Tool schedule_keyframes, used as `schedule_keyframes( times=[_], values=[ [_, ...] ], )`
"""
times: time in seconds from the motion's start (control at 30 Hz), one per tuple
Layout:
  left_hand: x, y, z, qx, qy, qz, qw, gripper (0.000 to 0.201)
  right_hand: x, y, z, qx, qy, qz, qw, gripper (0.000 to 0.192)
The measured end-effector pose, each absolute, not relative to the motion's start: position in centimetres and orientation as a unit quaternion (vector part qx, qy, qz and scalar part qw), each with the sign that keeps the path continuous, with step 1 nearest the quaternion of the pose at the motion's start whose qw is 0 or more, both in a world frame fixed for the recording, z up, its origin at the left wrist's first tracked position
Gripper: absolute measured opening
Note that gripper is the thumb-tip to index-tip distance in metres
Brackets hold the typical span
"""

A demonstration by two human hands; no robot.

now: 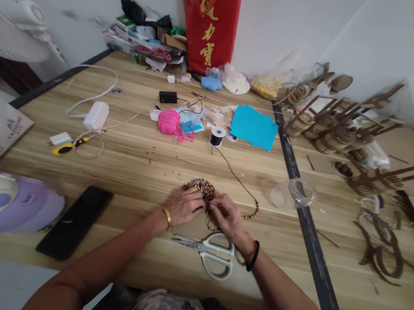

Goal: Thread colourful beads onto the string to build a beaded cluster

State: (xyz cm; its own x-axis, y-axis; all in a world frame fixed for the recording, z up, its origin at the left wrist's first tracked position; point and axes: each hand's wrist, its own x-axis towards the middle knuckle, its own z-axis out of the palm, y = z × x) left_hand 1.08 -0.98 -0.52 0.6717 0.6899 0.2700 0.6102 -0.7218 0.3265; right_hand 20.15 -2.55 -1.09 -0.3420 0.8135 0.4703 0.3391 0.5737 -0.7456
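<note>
A heap of small multicoloured strung beads lies on the table in front of me. My left hand is closed, with its fingertips on the near side of the beads. Close beside it, my right hand pinches at the same edge; the exact bit between its fingers is too small to make out. From a spool of black cord, a line runs right and down to a short beaded length that curves in behind my right hand. Scissors with pale handles lie below my hands, blades pointing left.
A black phone and a purple-white object lie left. A yellow cutter and white charger sit farther back. Pink yarn and blue sheets lie behind the beads. Wooden basket-like pieces stand right.
</note>
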Motion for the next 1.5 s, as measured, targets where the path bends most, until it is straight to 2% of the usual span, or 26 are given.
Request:
schedule_keyframes(
  times=[0.2, 0.33, 0.53, 0.73, 0.87, 1.5],
  values=[
    [1.05, -0.92, -0.68, 0.906, 0.365, 0.179, 0.118, 0.015, 20.22, -2.53, -1.30, -0.374, -0.772, 0.268, 0.439, 0.011],
    [1.12, -0.78, -0.82, 0.884, 0.372, 0.228, 0.166, 0.013, 20.27, -2.50, -1.39, -0.376, -0.772, 0.273, 0.434, 0.012],
    [1.36, -0.95, -0.53, 0.801, 0.402, 0.342, 0.281, 0.011, 20.28, -2.50, -1.33, -0.381, -0.769, 0.278, 0.431, 0.013],
    [1.83, -1.20, -0.45, 0.683, 0.436, 0.370, 0.455, 0.014, 20.18, -2.53, -1.03, -0.376, -0.766, 0.280, 0.440, 0.014],
    [1.95, -1.02, -0.70, 0.619, 0.437, 0.384, 0.527, 0.019, 20.11, -2.48, -1.04, -0.375, -0.764, 0.269, 0.451, 0.014],
    [1.53, -0.62, -0.56, 0.585, 0.450, 0.368, 0.566, 0.023, 20.12, -2.46, -1.00, -0.372, -0.765, 0.269, 0.452, 0.015]
  ],
)
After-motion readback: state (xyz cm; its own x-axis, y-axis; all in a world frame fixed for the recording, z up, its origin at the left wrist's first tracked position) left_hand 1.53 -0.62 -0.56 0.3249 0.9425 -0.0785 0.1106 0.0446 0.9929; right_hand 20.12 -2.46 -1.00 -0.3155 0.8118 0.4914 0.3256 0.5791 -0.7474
